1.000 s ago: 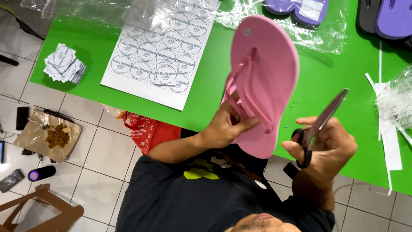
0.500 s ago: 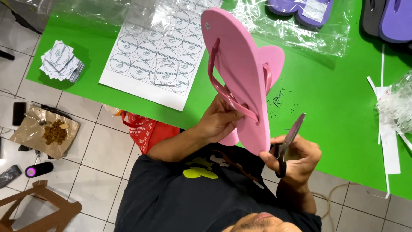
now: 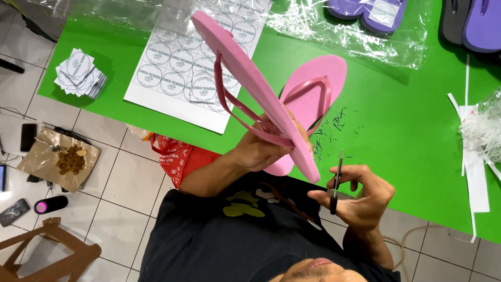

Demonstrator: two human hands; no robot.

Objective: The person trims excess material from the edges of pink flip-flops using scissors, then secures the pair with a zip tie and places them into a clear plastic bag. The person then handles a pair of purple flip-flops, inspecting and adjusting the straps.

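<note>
My left hand [image 3: 261,149] grips a pink flip-flop [image 3: 245,78] by its strap, holding it tilted on edge above the green table [image 3: 396,120]. A second pink flip-flop [image 3: 318,86] lies flat on the table just behind it. My right hand [image 3: 357,196] holds a pair of black-handled scissors [image 3: 335,180], blades pointing up, right beside the heel end of the held flip-flop. Tiny dark snippings [image 3: 331,128] are scattered on the green surface near the lying flip-flop.
A white sheet of round stickers [image 3: 180,73] lies at the table's left, with a stack of cut stickers [image 3: 78,73] beyond it. Clear plastic wrap [image 3: 344,34], purple flip-flops [image 3: 370,10] and white paper strips [image 3: 469,146] sit at the back and right. A red bag [image 3: 180,156] hangs below the table edge.
The held flip-flop has turned from face-on to edge-on and swung left, uncovering the second one on the table. My right hand has lowered the scissors and brought them to the heel.
</note>
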